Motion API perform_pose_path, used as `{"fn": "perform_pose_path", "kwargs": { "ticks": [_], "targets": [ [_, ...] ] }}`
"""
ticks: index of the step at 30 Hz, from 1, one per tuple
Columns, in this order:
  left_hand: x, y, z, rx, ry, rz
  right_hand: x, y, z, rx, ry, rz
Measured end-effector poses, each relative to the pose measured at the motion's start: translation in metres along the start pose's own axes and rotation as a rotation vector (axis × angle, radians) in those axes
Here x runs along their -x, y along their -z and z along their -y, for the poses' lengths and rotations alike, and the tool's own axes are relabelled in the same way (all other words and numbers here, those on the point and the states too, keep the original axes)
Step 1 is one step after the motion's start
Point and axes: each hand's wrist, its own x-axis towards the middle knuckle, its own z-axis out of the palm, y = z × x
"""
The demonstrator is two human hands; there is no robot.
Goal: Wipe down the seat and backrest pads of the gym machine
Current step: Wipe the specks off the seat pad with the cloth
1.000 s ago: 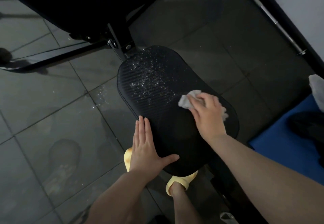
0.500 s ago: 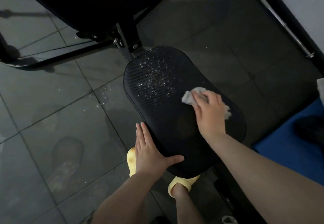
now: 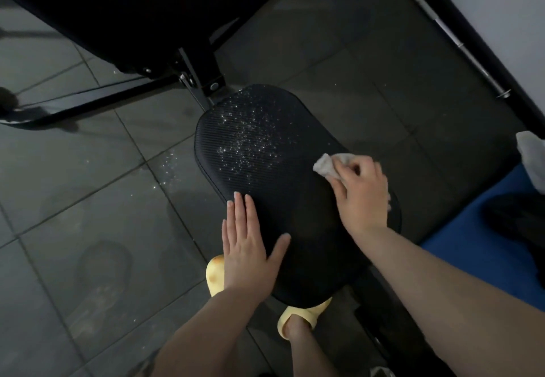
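Since the earlier frame, right hand (image 3: 361,192) has slid the cloth (image 3: 326,164) rightward to the seat pad's (image 3: 295,229) right edge, grip clenched on it. Left hand (image 3: 247,247) rests flat, released. Droplets (image 3: 247,141) remain at far end; backrest pad (image 3: 132,14) apparently unwiped.

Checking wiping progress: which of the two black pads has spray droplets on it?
The seat pad, the lower oval one under both hands; droplets speckle its far half. The backrest pad above shows none.

We see the seat pad (image 3: 283,199) as black ribbed matt upholstery, speckled with glistening droplets; the cloth (image 3: 327,164) looks soft, crumpled; floor tiles (image 3: 88,199) dull grey; frame (image 3: 88,105) glossy black metal.
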Motion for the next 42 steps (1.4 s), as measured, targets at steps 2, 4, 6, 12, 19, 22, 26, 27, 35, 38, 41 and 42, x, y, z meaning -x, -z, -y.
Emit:
{"fn": "perform_pose_path", "kwargs": {
  "ticks": [2,4,6,12,19,22,26,27,35,38,41,42],
  "targets": [
    [-0.007,-0.006,-0.012,0.008,0.072,-0.058,0.026,0.003,0.005,-0.063,0.008,0.005],
    [-0.011,-0.012,-0.022,0.031,0.157,-0.107,0.047,-0.001,0.021,-0.137,0.204,0.064],
    [-0.012,-0.018,-0.027,0.039,0.18,-0.15,0.038,-0.007,0.028,-0.15,0.435,0.156],
    [-0.014,-0.028,-0.025,0.003,0.185,-0.213,-0.045,-0.007,-0.017,-0.002,0.016,0.031],
    [-0.009,-0.027,-0.025,0.087,0.218,-0.247,0.02,-0.014,0.021,-0.054,-0.04,-0.047],
    [-0.009,-0.027,-0.02,0.118,0.206,-0.243,-0.011,-0.024,0.035,-0.075,0.486,0.171],
    [-0.009,-0.025,-0.008,0.112,0.158,-0.206,-0.074,-0.022,0.009,-0.035,0.267,0.158],
    [-0.009,-0.024,-0.005,0.121,0.157,-0.199,-0.073,-0.02,0.001,-0.016,0.101,0.095],
    [-0.001,-0.016,0.007,0.109,0.104,-0.086,-0.001,-0.019,0.049,-0.112,0.647,0.273],
    [-0.001,-0.016,0.007,0.084,0.101,-0.078,-0.051,-0.038,0.07,-0.003,0.841,0.372],
    [-0.003,-0.015,0.006,0.083,0.117,-0.068,-0.09,-0.047,0.059,0.021,0.4,0.241],
    [-0.003,-0.015,0.006,0.081,0.121,-0.061,-0.091,-0.045,0.049,0.042,0.254,0.152]
  ]
}}
